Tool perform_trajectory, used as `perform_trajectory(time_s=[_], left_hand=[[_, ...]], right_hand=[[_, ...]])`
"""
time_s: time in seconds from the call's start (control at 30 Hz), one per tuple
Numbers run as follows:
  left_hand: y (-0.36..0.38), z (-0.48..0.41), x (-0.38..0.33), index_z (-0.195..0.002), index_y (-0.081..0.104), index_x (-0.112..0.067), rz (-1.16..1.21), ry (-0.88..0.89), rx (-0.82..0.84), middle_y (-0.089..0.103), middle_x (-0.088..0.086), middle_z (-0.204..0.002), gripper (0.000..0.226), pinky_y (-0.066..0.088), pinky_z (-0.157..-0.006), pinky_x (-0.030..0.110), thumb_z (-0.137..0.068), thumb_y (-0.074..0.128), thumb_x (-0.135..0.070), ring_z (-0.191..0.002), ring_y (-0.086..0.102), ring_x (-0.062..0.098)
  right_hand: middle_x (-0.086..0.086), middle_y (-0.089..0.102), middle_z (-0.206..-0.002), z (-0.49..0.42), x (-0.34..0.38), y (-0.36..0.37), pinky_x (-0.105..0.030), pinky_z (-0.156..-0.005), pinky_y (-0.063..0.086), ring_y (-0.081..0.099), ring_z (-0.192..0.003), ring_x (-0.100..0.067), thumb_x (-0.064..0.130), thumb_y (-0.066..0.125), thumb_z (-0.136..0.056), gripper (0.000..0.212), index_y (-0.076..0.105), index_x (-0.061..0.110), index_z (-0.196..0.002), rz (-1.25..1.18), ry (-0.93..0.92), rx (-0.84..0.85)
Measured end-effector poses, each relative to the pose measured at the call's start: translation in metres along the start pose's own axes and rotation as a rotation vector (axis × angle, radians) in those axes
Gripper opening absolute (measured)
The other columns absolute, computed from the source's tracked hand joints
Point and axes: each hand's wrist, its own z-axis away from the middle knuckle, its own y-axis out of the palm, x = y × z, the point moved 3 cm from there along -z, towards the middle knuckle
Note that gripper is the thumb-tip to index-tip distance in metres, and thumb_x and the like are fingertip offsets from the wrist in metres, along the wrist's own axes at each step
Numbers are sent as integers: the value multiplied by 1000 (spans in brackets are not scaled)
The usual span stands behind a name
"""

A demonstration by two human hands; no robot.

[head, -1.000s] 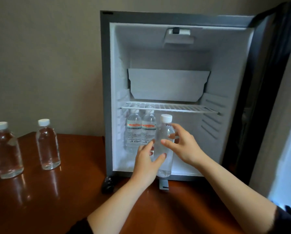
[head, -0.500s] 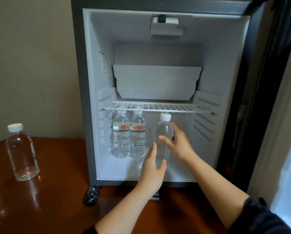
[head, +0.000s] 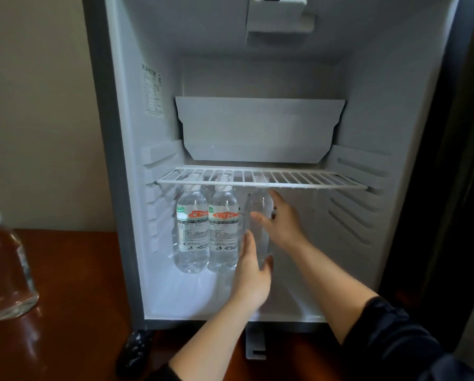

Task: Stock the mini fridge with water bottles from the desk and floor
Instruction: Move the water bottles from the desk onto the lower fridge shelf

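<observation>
Head cam: both hands, left (head: 253, 281) and right (head: 282, 224), grip the unlabeled bottle (head: 259, 215) under the wire shelf (head: 312, 181), beside 2 labeled bottles (head: 207, 229). I'd set it down (gently), let go, then fetch the desk bottle (head: 5, 270).

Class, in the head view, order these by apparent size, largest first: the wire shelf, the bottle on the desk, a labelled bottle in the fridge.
1. wire shelf
2. desk bottle, enlarged by nearness
3. labelled bottle
</observation>
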Motion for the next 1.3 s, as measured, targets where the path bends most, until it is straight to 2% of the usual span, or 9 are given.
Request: perform_trajectory(time_s=[0.23,0.53,0.7,0.83,0.93,1.0,1.07,1.17,1.3], left_hand=[[5,-23,9,-149,-4,-13,-35,-14,-20,-6,4,-159,73,4,-115,24,-96,46,-17,-147,-2,16],[2,-23,7,-150,-1,-16,-54,-13,-26,-3,1,-159,72,5,-114,22,-95,46,-14,-147,0,14],[-9,-7,-6,-150,10,-15,-81,-2,9,9,-1,-159,65,10,-112,18,-95,45,-16,-146,11,13],[-27,13,-14,-146,27,-11,-143,-8,21,29,5,-153,54,20,-113,24,-96,45,-20,-141,27,17],[-46,33,-19,-137,43,-9,-143,-25,51,53,8,-134,44,36,-104,25,-94,48,-19,-122,51,19],[-62,49,-23,-133,46,-10,-177,-39,109,58,7,-119,40,39,-96,21,-94,49,-20,-112,54,16],[-78,64,-25,-134,45,-13,-232,-57,185,58,5,-123,41,38,-87,17,-94,49,-23,-111,54,15],[-105,87,-26,-130,48,-16,-308,-90,248,57,5,-120,38,42,-73,15,-94,51,-25,-102,54,14],[-140,116,-29,-126,54,-16,-415,-120,244,58,3,-121,37,40,-86,19,-92,52,-29,-110,56,17]], right_hand=[[-8,60,-129,-21,-3,16,-33,-95,46,56,-118,-27,29,67,-85,54,47,15,-133,74,10,-10],[-8,55,-133,-21,-6,18,-27,-93,41,52,-123,-26,26,64,-88,54,41,14,-136,21,81,57],[-11,62,-100,-7,-5,12,-38,-82,49,61,-97,-29,28,58,-91,32,49,6,-113,114,119,68],[-17,66,-96,9,4,0,-43,-84,51,63,-92,-34,21,57,-90,26,57,0,-105,166,110,56],[-17,69,-94,24,20,-9,-30,-76,46,63,-89,-29,16,57,-90,17,65,2,-92,246,76,135],[-17,69,-90,38,35,-13,-27,-73,43,63,-88,-28,14,55,-90,16,67,3,-89,324,37,211],[-11,68,-86,51,49,-13,-32,-82,51,65,-92,-29,13,53,-88,13,65,13,-84,373,12,288],[-7,69,-92,75,72,-8,-44,-84,55,68,-89,-27,16,54,-89,15,67,14,-97,353,2,398],[-8,69,-98,103,105,10,-38,-79,57,68,-80,-19,16,52,-92,21,64,10,-108,314,-50,515]])
